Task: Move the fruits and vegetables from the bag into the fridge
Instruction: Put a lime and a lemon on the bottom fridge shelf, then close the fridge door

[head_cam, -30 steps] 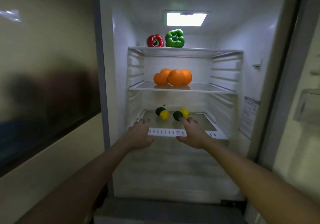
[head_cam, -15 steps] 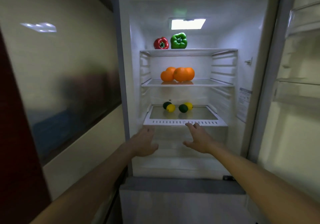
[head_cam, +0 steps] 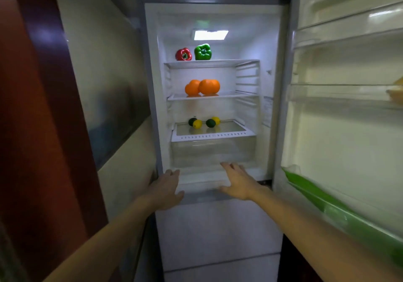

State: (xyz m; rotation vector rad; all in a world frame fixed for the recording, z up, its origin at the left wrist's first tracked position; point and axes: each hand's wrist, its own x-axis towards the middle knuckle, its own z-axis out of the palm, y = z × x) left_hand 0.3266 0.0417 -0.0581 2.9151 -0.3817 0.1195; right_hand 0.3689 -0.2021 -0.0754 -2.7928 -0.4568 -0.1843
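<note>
So a second ago both hands were up at the front of the low shelf, right by the lemons and limes. Now we've pulled back: the left hand and right hand hang lower, in front of the bottom lip of the fridge, below the drawer. Fingers are straight and loosely spread on both, holding nothing at all. Our read: that drop-off is done, and we're either going back for more or about to swing the door shut. The bag isn't in view, so we can't tell if anything's left in it.

Produce looks tidy. Red pepper and green pepper sit side by side at the back of the top shelf. The oranges are bunched, touching each other, on the middle shelf, left of centre. On the low shelf it's two pairs, each a lime touching a lemon, with the pairs a bit apart. It's all smooth, shiny, round stuff, so we'd guess the citrus could roll if the shelf gets bumped. There's something long and green in the bottom door bin, too blurred to name.
</note>
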